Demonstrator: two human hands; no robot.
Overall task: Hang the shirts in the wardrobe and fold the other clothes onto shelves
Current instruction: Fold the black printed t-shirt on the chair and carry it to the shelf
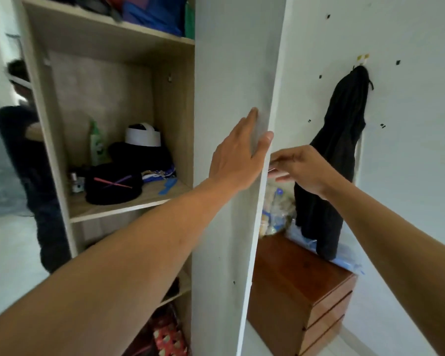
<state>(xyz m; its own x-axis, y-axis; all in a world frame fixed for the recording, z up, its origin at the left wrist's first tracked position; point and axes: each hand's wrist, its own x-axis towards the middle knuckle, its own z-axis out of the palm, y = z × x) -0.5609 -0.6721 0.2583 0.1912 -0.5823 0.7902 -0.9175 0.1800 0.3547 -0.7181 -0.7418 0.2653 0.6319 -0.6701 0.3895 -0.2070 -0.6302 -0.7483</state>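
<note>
A wooden wardrobe (172,104) stands open on the left, with its white door (231,60) swung out toward me. My left hand (238,155) lies flat on the door's inner face, fingers straight and thumb at the door's edge. My right hand (301,170) reaches behind the door's edge with fingers curled; what they touch is hidden by the door. A black garment (334,155) hangs from a hook on the white wall at the right. The middle shelf (123,201) holds dark folded clothes, caps and a green bottle (97,145).
A brown wooden chest of drawers (306,294) stands by the wall under the black garment, with plastic bags (278,211) on top. Blue and green cloth (154,14) fills the top shelf. A person in dark clothes (28,150) stands left of the wardrobe.
</note>
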